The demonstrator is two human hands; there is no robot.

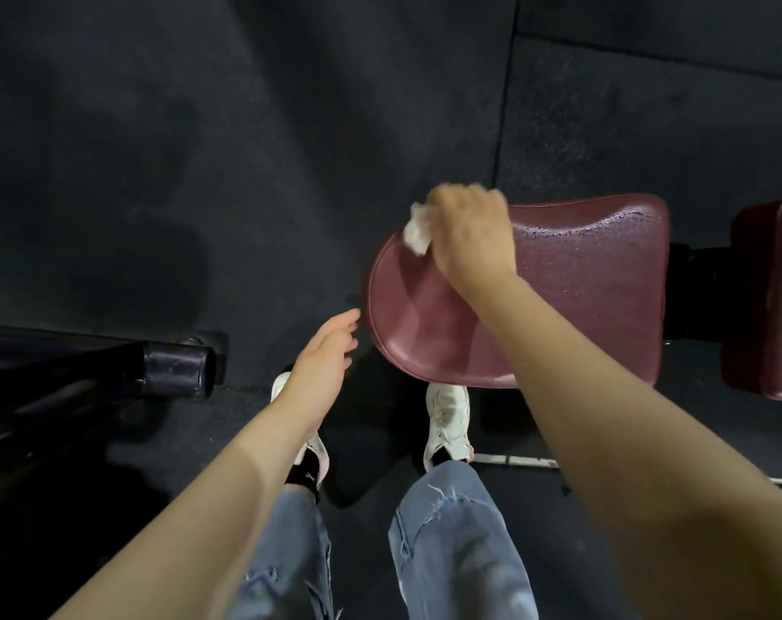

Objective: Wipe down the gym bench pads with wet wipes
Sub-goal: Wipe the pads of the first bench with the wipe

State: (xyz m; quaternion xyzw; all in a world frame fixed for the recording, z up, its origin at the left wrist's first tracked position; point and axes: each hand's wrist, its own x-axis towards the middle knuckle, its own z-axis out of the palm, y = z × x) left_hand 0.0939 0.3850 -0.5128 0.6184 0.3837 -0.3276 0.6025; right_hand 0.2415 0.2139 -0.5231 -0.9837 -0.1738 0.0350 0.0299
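Observation:
A dark red bench seat pad [581, 297] fills the right middle of the view, its surface shiny and wet in streaks. My right hand [469, 230] grips a crumpled white wet wipe [418, 230] and presses it on the pad's far left edge. My left hand [326, 355] hovers with relaxed fingers just left of the pad's rounded front, holding nothing. A second dark red pad [778, 302] shows at the right edge, beyond a gap.
Black rubber floor lies all around. A black metal frame tube [174, 364] juts in from the left at floor level. My white shoes [447, 418] and jeans stand right below the seat pad. A pale strip [518, 460] runs along the floor at lower right.

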